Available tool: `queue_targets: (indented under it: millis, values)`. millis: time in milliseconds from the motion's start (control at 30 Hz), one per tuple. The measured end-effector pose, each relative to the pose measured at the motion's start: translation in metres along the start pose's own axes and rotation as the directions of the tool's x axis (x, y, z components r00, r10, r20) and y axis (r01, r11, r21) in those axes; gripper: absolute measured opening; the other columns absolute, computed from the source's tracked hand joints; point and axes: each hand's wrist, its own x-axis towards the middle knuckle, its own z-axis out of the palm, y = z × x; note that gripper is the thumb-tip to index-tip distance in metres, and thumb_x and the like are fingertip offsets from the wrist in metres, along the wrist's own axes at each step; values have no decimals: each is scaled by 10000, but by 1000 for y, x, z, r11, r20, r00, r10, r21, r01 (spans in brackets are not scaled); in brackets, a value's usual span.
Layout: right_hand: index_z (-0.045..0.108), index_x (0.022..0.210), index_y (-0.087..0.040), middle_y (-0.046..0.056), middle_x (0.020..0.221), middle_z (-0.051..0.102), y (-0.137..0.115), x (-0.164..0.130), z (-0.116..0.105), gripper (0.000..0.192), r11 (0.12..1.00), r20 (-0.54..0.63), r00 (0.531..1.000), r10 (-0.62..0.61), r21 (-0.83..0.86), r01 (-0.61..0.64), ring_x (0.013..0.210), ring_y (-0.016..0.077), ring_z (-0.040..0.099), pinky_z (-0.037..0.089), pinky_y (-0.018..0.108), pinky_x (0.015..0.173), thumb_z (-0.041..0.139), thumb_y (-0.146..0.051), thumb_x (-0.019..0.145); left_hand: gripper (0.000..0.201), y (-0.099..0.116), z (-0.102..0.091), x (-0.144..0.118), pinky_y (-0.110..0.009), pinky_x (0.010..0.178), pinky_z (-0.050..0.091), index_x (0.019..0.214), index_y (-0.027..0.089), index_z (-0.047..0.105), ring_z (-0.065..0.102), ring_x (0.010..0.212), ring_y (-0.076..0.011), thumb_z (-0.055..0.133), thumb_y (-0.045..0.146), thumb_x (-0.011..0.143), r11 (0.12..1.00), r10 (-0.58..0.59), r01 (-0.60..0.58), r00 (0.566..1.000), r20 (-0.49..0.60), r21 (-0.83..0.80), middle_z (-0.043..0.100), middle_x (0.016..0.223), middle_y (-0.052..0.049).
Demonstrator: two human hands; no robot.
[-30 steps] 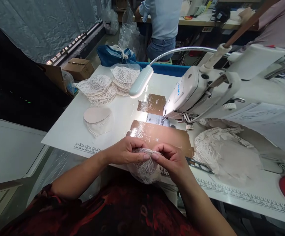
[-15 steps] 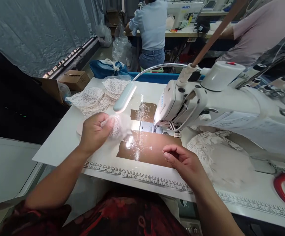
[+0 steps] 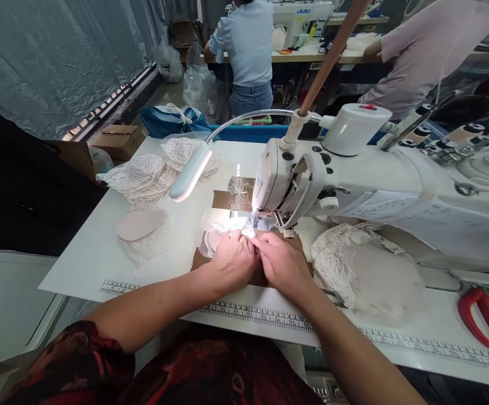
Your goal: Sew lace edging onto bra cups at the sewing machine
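Tabletop (image 3: 86, 253) — lace edge (image 3: 230, 226) probably at left hand (image 3: 236, 261)

crinkled grey sheeting (image 3: 58, 62), pale far workbench (image 3: 301, 58)

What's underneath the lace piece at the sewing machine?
Brown sheeting shows beside the lace piece and between the left hand and right hand. What lies directly beneath cannot be seen; the piece and hands cover it.
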Motion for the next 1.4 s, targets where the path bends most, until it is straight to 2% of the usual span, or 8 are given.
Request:
queue_targets:
  millis: [133, 267, 333, 467, 633, 1000, 1167, 1400]
  values:
    - [661, 1067, -195, 85, 981, 634, -7, 2, 6, 333, 984, 64, 998, 6, -180, 6, 853, 208, 577, 393, 302, 672, 382, -114, 903, 184, -10, -39, 7, -382, 759, 417, 732, 164, 627, 502, 731, -233, 539, 276, 848, 991, 3, -13, 997, 76, 134, 537, 702, -76]
    - [634, 1131, -208, 84, 1034, 629, -6, 2, 8, 397, 969, 82, 997, 7, -246, 13, 856, 200, 565, 371, 304, 672, 370, -45, 883, 190, -25, -80, 19, -389, 852, 430, 908, 158, 661, 543, 927, -252, 507, 267, 886, 956, -5, 41, 992, -124, 292, 615, 989, -119]
    - [624, 1154, -209, 78, 1040, 627, -5, 2, 10, 402, 964, 83, 996, 12, -265, 11, 853, 197, 562, 362, 307, 666, 383, -42, 878, 201, -26, -87, 20, -370, 870, 445, 893, 159, 657, 559, 943, -228, 478, 248, 916, 944, 85, -27, 983, -162, 329, 636, 1003, -106]
    - [633, 1157, -203, 82, 1059, 628, -6, 2, 11, 347, 954, 84, 996, 30, -299, -4, 863, 198, 557, 369, 313, 689, 382, -120, 932, 273, -26, -60, 15, -288, 805, 516, 929, 157, 672, 621, 867, -162, 427, 270, 971, 922, 301, -310, 951, 73, 232, 689, 958, -74]
    - [607, 1240, -214, 100, 1099, 635, -8, 3, 11, 397, 932, 60, 997, 58, -361, -32, 909, 220, 554, 385, 332, 720, 346, -130, 954, 300, -39, -23, 12, -326, 747, 546, 1058, 139, 676, 623, 811, -180, 408, 250, 981, 857, 327, -330, 942, 77, 396, 679, 1153, -98]
    - [578, 1299, -237, 103, 1106, 633, -1, 13, 20, 497, 925, -35, 995, 90, -367, -97, 863, 219, 566, 385, 317, 624, 452, -60, 852, 304, -61, -27, 36, -349, 780, 544, 1085, 101, 683, 625, 909, -209, 452, 261, 968, 850, 429, -430, 900, 73, 304, 691, 1143, -128]
    - [583, 1283, -230, 111, 1095, 631, -4, 13, 22, 489, 917, -59, 995, 75, -387, -92, 840, 213, 563, 376, 314, 625, 443, -51, 851, 291, -68, -29, 39, -343, 764, 532, 1083, 127, 698, 618, 836, -193, 477, 259, 946, 856, 448, -447, 892, 60, 259, 690, 1154, -125]
    - [600, 1266, -230, 86, 1039, 627, -1, 11, 23, 517, 930, -82, 996, 43, -361, -70, 768, 195, 525, 360, 308, 606, 439, -26, 819, 278, -72, -28, 42, -349, 772, 508, 1112, 150, 676, 610, 851, -201, 495, 258, 931, 879, 390, -382, 920, 31, 284, 708, 1061, -119]
